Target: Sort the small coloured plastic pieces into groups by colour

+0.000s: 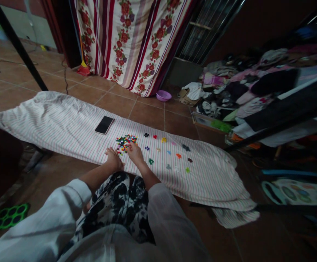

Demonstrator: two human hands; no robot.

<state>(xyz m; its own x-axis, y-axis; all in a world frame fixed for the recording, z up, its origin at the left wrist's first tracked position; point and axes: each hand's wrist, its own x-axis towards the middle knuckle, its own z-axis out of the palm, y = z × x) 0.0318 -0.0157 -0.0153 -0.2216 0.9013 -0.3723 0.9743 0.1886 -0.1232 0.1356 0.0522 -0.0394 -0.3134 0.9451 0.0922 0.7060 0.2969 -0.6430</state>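
Note:
A mixed heap of tiny coloured pieces [125,140], bead-like in size, lies on the striped cloth [73,127]. My right hand [134,153] reaches to the heap's right edge with its fingers pinched together; whatever is between the fingertips is too small to make out. Flat on the cloth at the near left of the heap rests my left hand [114,159], fingers extended. Right of the heap, small single-colour clusters are spread out, among them a red cluster [155,137], a yellow cluster [163,139], an orange cluster [178,155] and a dark green cluster [151,161].
A phone [104,125] lies left of the heap. Beyond the cloth-covered surface, a purple bowl [163,95] stands on the tiled floor near a floral curtain [128,43]. Clothes [245,83] are piled at the right. Dark poles [19,47] rise at both sides.

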